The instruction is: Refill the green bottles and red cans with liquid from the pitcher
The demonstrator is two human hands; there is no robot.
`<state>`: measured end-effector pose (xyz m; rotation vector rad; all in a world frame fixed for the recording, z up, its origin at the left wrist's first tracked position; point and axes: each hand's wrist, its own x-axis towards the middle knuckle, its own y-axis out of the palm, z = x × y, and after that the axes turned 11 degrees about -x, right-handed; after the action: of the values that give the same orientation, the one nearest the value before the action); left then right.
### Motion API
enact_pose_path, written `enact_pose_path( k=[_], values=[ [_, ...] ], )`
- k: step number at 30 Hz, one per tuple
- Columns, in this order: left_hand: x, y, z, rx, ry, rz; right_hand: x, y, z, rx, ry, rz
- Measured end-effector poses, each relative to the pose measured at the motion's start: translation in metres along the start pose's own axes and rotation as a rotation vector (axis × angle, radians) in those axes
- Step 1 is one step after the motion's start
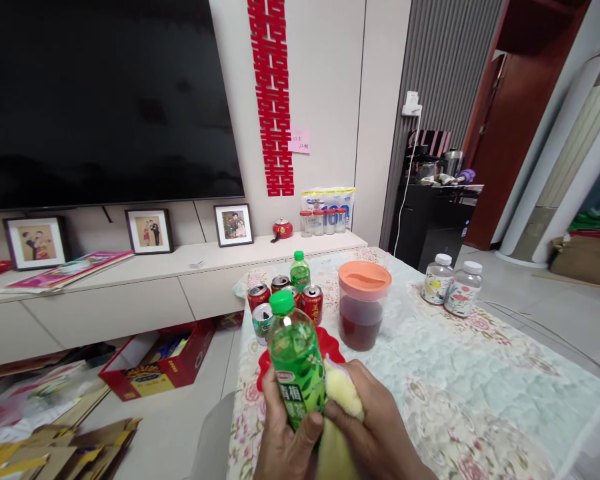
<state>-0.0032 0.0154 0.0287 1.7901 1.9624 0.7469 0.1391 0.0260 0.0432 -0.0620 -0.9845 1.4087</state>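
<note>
Wrapped round the lower part of a green-capped tea bottle [296, 353] is my left hand [285, 433], holding it upright and slightly tilted over the table. My right hand [375, 413] is closed on a pale yellow cloth [343, 393], which presses against the bottle's right side. Behind the bottle, a red scalloped dish [330, 344] is partly covered. Several drink cans [312, 304] stand beyond it, along with a second green-capped bottle [300, 269]. To their right is a clear jug with an orange lid [364, 293], filled partway with dark red liquid.
Two lidded bottles [463, 290] with printed patterns stand at the table's right side. A flowered cloth [455, 380] covers the table. Along the wall runs a white cabinet [200, 267] bearing framed photos. On the floor at left are a red box [155, 363] and flattened cardboard [95, 450].
</note>
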Motion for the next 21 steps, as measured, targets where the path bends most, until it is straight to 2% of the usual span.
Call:
enact_pose_path(
  k=[5,9,13,15,17,21],
  values=[
    [-0.003,-0.003,0.017,0.026,-0.018,0.072,0.006,-0.014,0.003,0.069,0.091,-0.099],
    [-0.007,-0.008,0.033,0.068,-0.088,0.176,0.008,-0.030,0.001,-0.012,0.073,-0.286],
    [-0.011,-0.004,0.040,0.140,-0.025,0.267,0.004,-0.042,-0.001,-0.138,-0.015,-0.456],
    [-0.013,0.000,0.039,0.138,0.013,0.272,0.002,-0.041,0.001,-0.127,-0.113,-0.445],
    [-0.014,0.005,0.034,0.122,0.023,0.224,0.000,-0.036,0.005,-0.063,-0.169,-0.402],
    [-0.015,0.012,0.019,0.099,0.049,0.048,-0.007,-0.013,0.009,0.124,-0.107,-0.310]
  ],
)
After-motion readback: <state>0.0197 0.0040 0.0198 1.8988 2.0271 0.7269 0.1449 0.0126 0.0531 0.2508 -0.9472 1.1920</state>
